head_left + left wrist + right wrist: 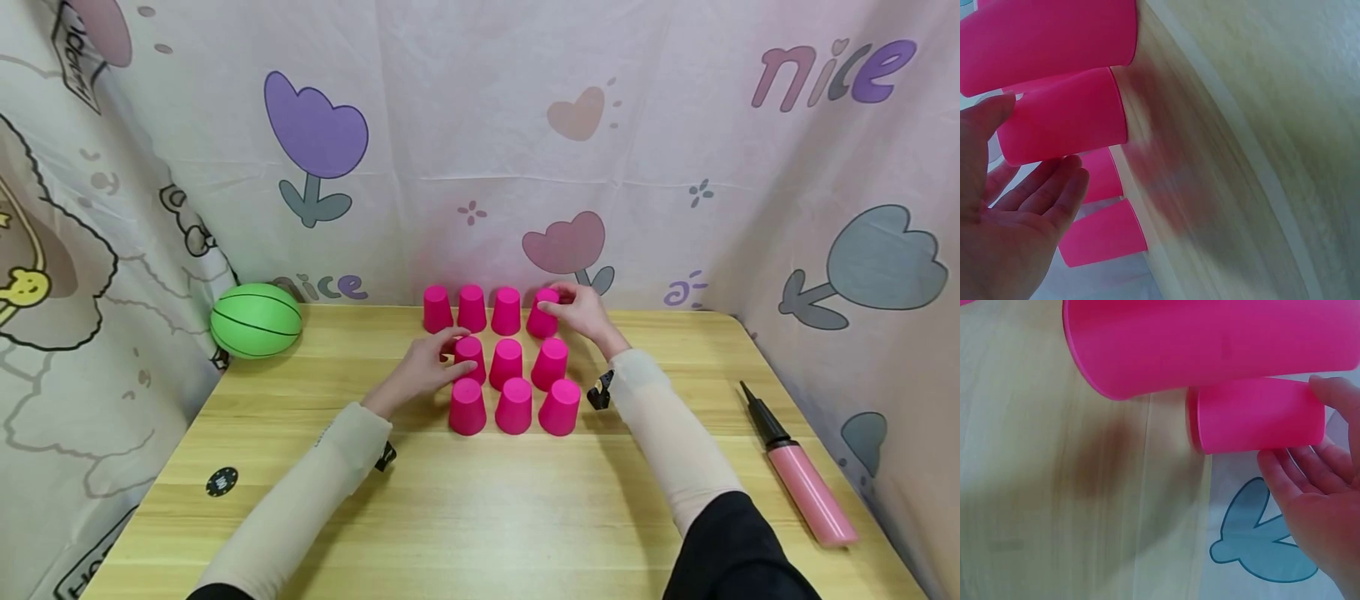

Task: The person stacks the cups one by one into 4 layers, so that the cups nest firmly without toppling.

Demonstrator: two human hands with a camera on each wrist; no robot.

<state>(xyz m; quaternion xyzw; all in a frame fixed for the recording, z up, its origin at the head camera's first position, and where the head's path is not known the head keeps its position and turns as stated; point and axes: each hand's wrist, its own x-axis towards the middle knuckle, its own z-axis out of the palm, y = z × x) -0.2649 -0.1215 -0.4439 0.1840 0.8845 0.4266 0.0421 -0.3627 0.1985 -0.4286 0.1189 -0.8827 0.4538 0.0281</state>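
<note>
Pink plastic cups stand upside down in three rows on the wooden table. My left hand [422, 367] has its thumb and fingers around the left cup [471, 352] of the middle row. Seen in the left wrist view, the thumb lies on one side of that cup [1069, 119] and the fingertips touch the other. At the back row's right end, my right hand [585, 313] pinches a cup [542, 318] near its top. In the right wrist view this cup [1260, 417] sits between thumb and fingers, its rim at the table; a nearer cup [1210, 344] partly overlaps it.
A green ball [256, 321] sits at the table's back left corner. On the left lies a black chip [222, 482]. A pink hand pump [810, 492] with a black nozzle lies along the right edge. A printed curtain [465, 125] hangs behind the table.
</note>
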